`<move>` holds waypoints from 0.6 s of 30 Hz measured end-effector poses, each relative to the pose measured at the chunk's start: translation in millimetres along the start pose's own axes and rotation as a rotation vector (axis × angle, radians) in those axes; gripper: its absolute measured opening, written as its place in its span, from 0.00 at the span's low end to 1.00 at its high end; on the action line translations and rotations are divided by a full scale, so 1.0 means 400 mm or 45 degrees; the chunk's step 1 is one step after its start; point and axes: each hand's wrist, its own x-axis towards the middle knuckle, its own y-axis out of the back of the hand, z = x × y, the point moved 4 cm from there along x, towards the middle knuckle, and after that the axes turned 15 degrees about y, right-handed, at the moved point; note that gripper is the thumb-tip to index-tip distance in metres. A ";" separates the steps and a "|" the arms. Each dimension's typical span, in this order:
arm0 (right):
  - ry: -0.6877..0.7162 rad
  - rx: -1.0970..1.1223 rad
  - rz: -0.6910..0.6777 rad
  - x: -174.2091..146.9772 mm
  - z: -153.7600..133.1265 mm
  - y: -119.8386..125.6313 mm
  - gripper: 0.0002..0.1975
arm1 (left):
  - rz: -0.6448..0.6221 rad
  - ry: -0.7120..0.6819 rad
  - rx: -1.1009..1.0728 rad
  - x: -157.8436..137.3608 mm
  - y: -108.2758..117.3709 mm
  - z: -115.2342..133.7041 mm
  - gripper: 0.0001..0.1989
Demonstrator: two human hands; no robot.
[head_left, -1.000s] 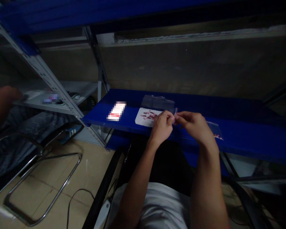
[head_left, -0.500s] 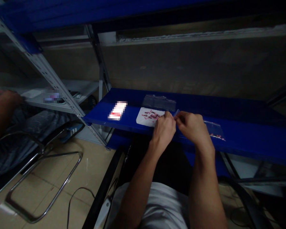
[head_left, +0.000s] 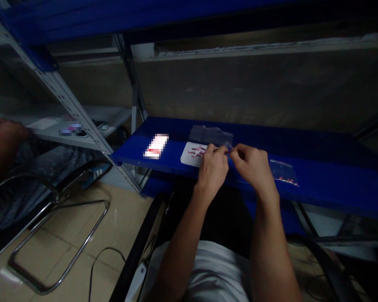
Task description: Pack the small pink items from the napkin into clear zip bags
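My left hand (head_left: pixel 213 165) and my right hand (head_left: pixel 251 165) meet over the blue shelf, fingertips pinched close together. Between them shows a bit of a clear plastic bag (head_left: pixel 228 145), mostly hidden by the fingers. Under my left hand lies a white rounded sheet or shallow tray (head_left: pixel 185 157), its right part covered. Small pink and dark pieces (head_left: pixel 195 151) are scattered on it, too small to name. A clear zip bag (head_left: pixel 208 134) lies flat behind. Right of my right hand lies another clear bag (head_left: pixel 283 170), with several small pink pieces along its near edge.
A bright, blurred-out phone-like rectangle (head_left: pixel 156 146) lies on the left of the blue shelf (head_left: pixel 334 180). A grey metal upright (head_left: pixel 72 105) stands left. Beyond it are another person's hand (head_left: pixel 8 130) and a chair's metal frame (head_left: pixel 91 235). A second blue shelf (head_left: pixel 145 21) hangs overhead.
My left hand has shifted slightly left and covers more of the pink pieces. My right hand has moved a little left, its fingers still pinched. The bags on the shelf stay in place.
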 end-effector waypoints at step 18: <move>-0.455 1.126 0.184 -0.019 0.161 -0.138 0.25 | -0.281 0.238 -0.887 0.058 -0.001 -0.104 0.16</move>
